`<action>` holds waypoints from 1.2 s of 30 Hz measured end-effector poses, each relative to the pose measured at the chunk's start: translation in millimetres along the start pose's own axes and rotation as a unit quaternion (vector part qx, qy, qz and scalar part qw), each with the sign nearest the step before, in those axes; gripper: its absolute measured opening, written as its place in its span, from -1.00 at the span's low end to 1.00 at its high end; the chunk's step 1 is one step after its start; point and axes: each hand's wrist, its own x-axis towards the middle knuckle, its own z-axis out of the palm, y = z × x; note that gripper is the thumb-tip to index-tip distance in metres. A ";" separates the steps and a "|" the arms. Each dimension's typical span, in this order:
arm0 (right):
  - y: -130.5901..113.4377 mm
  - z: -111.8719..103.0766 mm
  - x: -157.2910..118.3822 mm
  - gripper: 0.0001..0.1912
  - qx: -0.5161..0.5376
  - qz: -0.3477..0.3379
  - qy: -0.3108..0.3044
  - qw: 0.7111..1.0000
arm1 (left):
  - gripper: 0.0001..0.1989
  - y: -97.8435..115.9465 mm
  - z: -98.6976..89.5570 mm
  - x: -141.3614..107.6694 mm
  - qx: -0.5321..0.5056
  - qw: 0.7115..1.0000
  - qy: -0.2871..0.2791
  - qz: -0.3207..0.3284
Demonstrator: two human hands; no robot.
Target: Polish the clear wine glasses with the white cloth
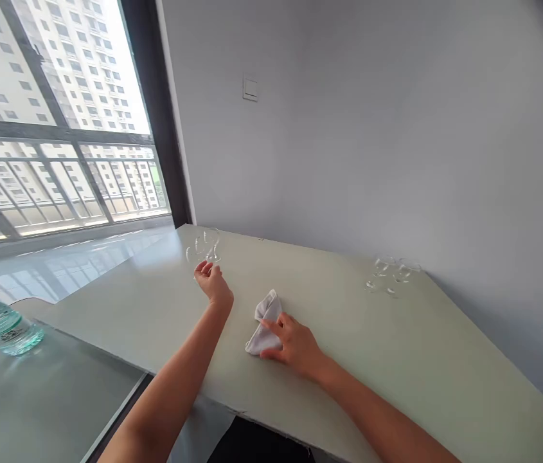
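Note:
My left hand (211, 281) reaches over the far left of the table, its fingers curled closed at the lower part of a clear wine glass (188, 254). The glass is faint, and the fingertips' exact grip is partly hidden. Just behind it stands another stemmed glass (212, 238). My right hand (295, 344) rests at the right side of a crumpled white cloth (267, 334) in the middle of the table. Its thumb and forefinger are spread apart over the cloth, touching it without closing round it.
Two more clear stemmed glasses (402, 272) stand at the back right by the wall. On a lower grey surface at the left, a clear water bottle (13, 331) lies on its side. The pale tabletop (338, 296) meets grey walls; a large window (59, 122) is at left.

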 end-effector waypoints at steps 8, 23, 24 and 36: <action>19.5 12.9 1.7 -0.75 0.190 0.048 0.048 0.979 | -0.47 -10.8 -62.0 55.9 0.201 0.979 0.011 -0.017; 51.5 -32.1 9.7 -0.89 0.730 0.256 0.173 0.610 | -0.67 -23.3 -15.8 15.8 0.252 0.945 -0.178 0.108; 52.2 -36.3 8.6 -0.90 0.737 0.255 0.179 0.600 | -0.67 -24.2 -10.4 1.2 0.255 0.930 -0.224 0.142; 50.9 -58.5 1.4 -0.84 0.763 0.106 0.211 0.601 | -0.62 -44.1 24.6 -100.7 0.361 0.767 -0.411 0.335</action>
